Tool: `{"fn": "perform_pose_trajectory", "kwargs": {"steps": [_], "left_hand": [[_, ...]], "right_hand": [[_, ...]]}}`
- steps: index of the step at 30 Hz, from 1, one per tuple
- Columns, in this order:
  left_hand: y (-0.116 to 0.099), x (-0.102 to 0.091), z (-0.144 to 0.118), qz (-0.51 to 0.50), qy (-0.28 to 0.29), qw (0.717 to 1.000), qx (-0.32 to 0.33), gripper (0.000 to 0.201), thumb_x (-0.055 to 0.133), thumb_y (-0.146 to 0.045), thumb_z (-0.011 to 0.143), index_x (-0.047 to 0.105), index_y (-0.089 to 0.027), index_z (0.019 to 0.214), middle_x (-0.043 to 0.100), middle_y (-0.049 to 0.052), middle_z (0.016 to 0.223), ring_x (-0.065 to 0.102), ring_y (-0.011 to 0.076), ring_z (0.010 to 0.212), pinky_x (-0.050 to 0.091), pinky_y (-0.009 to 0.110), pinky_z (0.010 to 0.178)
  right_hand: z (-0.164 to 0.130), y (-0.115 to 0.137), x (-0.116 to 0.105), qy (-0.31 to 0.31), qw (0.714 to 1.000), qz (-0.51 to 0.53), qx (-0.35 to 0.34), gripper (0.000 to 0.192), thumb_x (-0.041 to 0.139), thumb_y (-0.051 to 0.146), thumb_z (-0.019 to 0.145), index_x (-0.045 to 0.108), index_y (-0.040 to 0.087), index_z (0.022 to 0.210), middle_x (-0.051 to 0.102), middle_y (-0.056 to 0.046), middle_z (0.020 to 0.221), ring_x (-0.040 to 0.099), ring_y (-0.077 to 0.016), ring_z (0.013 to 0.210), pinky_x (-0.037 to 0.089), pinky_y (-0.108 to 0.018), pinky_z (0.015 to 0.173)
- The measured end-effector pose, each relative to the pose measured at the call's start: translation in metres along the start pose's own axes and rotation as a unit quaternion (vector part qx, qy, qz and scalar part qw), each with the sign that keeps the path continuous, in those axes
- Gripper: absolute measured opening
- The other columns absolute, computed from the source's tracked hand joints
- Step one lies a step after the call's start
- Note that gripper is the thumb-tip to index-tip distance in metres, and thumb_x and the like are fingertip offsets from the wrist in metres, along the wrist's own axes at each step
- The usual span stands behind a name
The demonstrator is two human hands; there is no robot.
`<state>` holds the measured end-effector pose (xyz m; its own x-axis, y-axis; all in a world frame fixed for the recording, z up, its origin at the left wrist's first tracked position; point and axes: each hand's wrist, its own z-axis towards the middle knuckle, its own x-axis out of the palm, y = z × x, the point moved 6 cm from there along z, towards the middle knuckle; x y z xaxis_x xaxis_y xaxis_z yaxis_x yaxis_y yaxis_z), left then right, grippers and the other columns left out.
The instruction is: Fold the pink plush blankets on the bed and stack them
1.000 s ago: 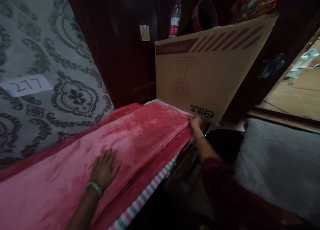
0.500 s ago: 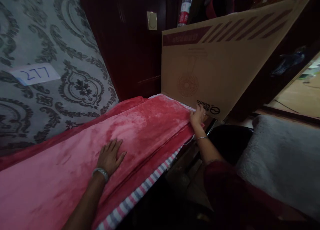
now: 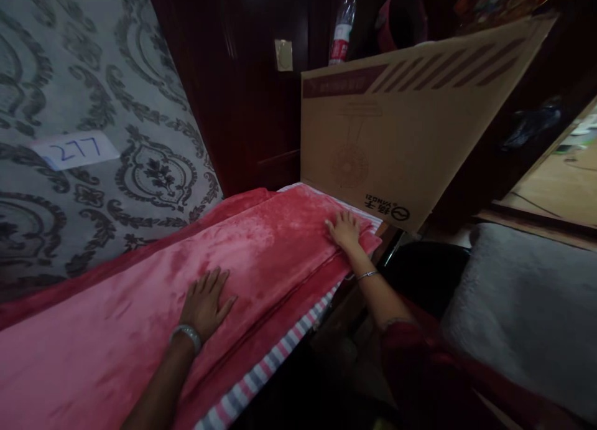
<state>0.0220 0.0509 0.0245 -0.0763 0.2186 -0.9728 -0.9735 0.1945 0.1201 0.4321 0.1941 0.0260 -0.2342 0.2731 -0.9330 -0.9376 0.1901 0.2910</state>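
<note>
Nearest, the left hand [image 3: 205, 302] lies flat, fingers spread and grasping nothing, on the red blanket [image 3: 153, 305] spread over the bed. Below it a striped sheet [image 3: 261, 374] edges the bed. Farther along, the right hand [image 3: 345, 229] presses open-palmed on the blanket's far corner, grip released, just beside a cardboard box [image 3: 401, 125]. A water bottle [image 3: 341, 25] stands beyond.

Plush red blanket [image 3: 261, 256], folded in long layers, flat along the striped bed edge [image 3: 261, 380].
</note>
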Motion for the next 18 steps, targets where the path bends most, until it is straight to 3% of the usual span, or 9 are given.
{"fn": "perform_pose_trajectory", "kwargs": {"steps": [2,6,9,11,13,15,18], "left_hand": [[0.003,0.003,-0.003,0.001,-0.005,1.000,-0.001,0.064,0.045,-0.049,0.091,0.052,-0.015,0.145,0.045,0.016,0.153,0.041,0.0363,0.142,0.036,0.055,0.112],[0.015,0.005,-0.005,-0.011,-0.030,0.999,0.010,0.062,0.047,-0.052,0.089,0.057,-0.019,0.141,0.051,0.013,0.150,0.046,0.0340,0.139,0.040,0.052,0.110],[0.021,-0.009,0.021,-0.055,-0.038,0.998,0.024,0.048,0.040,-0.050,0.093,0.072,-0.025,0.119,0.070,0.009,0.127,0.063,0.0295,0.119,0.048,0.045,0.100],[0.013,-0.024,0.062,-0.090,-0.017,0.995,0.038,0.049,0.031,-0.044,0.097,0.076,-0.027,0.096,0.077,0.007,0.100,0.071,0.0246,0.095,0.052,0.039,0.089],[-0.008,-0.040,0.118,-0.102,0.003,0.993,0.065,0.049,0.029,-0.038,0.097,0.075,-0.025,0.087,0.076,0.008,0.091,0.070,0.0229,0.086,0.052,0.036,0.084],[-0.037,-0.050,0.183,-0.095,0.018,0.991,0.088,0.039,0.036,-0.030,0.094,0.075,-0.022,0.096,0.075,0.010,0.102,0.069,0.0234,0.097,0.049,0.035,0.092],[-0.074,-0.049,0.279,-0.100,0.026,0.995,0.017,0.033,0.051,-0.028,0.090,0.070,-0.014,0.115,0.069,0.017,0.123,0.064,0.0264,0.115,0.044,0.034,0.101]], "right_hand": [[0.006,0.001,-0.004,-0.006,1.000,-0.005,0.009,0.065,0.028,0.051,0.103,0.031,0.013,0.156,0.023,-0.019,0.163,0.016,-0.0327,0.151,0.019,-0.052,0.117],[0.010,-0.008,0.012,0.031,0.999,-0.036,0.019,0.068,0.036,0.053,0.101,0.034,0.012,0.155,0.030,-0.021,0.160,0.024,-0.0344,0.148,0.021,-0.051,0.116],[0.012,-0.015,0.027,0.022,0.998,-0.064,0.011,0.071,0.038,0.055,0.100,0.034,0.011,0.155,0.033,-0.023,0.158,0.027,-0.0358,0.147,0.020,-0.052,0.116],[0.014,-0.017,0.032,0.009,0.997,-0.073,0.001,0.072,0.036,0.055,0.100,0.034,0.010,0.155,0.033,-0.023,0.158,0.027,-0.0367,0.147,0.020,-0.053,0.116],[0.016,-0.018,0.036,0.006,0.998,-0.069,-0.001,0.071,0.035,0.056,0.100,0.035,0.010,0.155,0.033,-0.023,0.158,0.027,-0.0372,0.147,0.020,-0.054,0.116],[0.017,-0.019,0.037,0.003,0.998,-0.064,-0.002,0.070,0.034,0.056,0.099,0.037,0.012,0.154,0.033,-0.022,0.158,0.026,-0.0370,0.148,0.020,-0.055,0.116],[0.019,-0.019,0.038,0.000,0.998,-0.058,-0.010,0.069,0.036,0.055,0.099,0.038,0.013,0.153,0.034,-0.021,0.158,0.026,-0.0361,0.148,0.020,-0.055,0.116]]}}
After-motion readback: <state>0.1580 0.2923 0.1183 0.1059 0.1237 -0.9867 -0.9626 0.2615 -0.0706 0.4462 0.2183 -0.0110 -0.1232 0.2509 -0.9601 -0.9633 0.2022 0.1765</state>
